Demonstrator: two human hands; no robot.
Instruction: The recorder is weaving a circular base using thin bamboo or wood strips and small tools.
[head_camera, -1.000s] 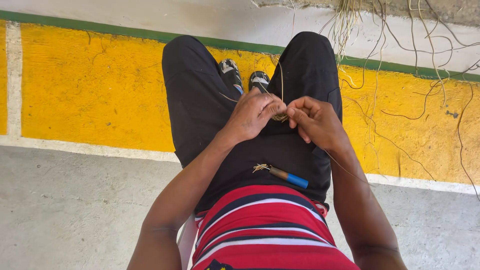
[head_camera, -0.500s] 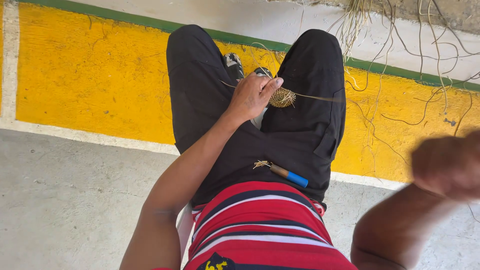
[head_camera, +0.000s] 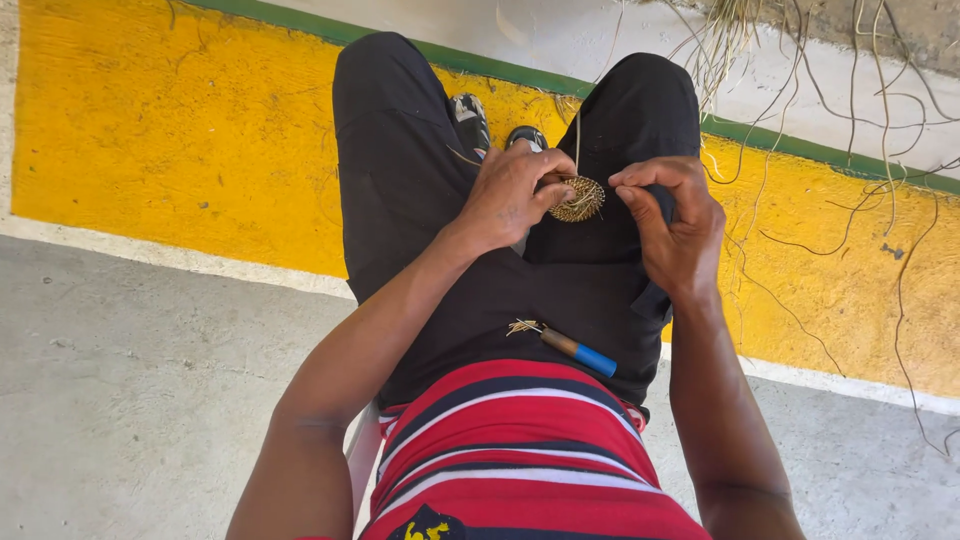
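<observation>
I sit with black trousers over my knees. My left hand (head_camera: 512, 192) grips a small round coil of woven straw (head_camera: 580, 199) above my lap. My right hand (head_camera: 672, 222) is right beside the coil, its thumb and forefinger pinched together at the coil's right edge, seemingly on a thin straw strand (head_camera: 577, 140) that runs upward from the coil. A small tool with a brown and blue handle (head_camera: 572, 349) and a tuft of fibre at its tip lies on my lap below both hands.
A yellow painted band (head_camera: 180, 140) with a green edge stripe (head_camera: 480, 65) crosses the concrete floor (head_camera: 130, 400). Loose dry straw strands (head_camera: 850, 150) trail over the floor at the upper right. My two shoes (head_camera: 490, 125) show between my knees.
My right hand, which had swung out low to the right half a second ago, has come back to the coil. My left hand has kept hold of the coil.
</observation>
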